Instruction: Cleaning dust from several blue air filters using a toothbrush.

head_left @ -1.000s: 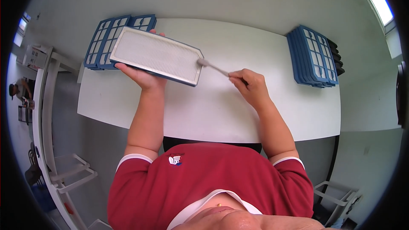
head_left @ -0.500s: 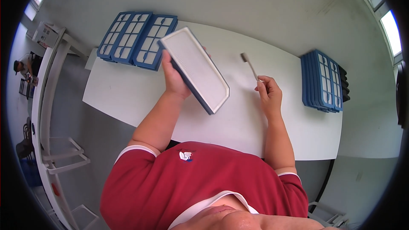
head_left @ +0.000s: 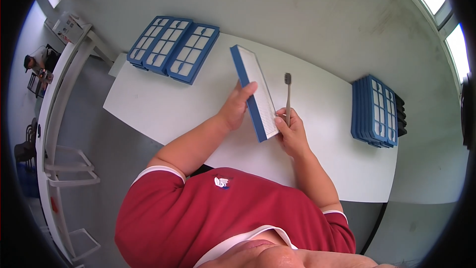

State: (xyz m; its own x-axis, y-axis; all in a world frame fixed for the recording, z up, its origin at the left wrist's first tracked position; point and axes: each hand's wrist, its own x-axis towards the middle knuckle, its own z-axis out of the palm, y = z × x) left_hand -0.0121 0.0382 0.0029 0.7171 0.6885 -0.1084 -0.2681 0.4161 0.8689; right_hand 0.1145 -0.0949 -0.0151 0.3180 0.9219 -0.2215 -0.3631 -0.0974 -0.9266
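My left hand (head_left: 238,103) grips an air filter (head_left: 262,94) with a blue frame and a white pleated face. The thumb lies over the frame's edge, and the other fingers are hidden behind it. Tilted up over the table, the filter shows its blue side to the left and its pleats to the right. Close to the filter's lower right corner, my right hand (head_left: 291,130) holds a toothbrush (head_left: 288,94) by its handle, dark bristles pointing away from me. Some right fingertips reach the filter's edge; whether they touch it, I cannot tell.
Stacked blue filters (head_left: 171,44) stand at the white table's (head_left: 148,101) far left. Another stack (head_left: 374,111) sits at its right end, beside black parts (head_left: 401,114). A wall rises behind the table. Far left, a person (head_left: 39,64) sits beyond a white frame (head_left: 67,89).
The filter has turned from face-up to nearly edge-on and shifted right. My right hand has come left and down to the filter, and the toothbrush now stands more upright.
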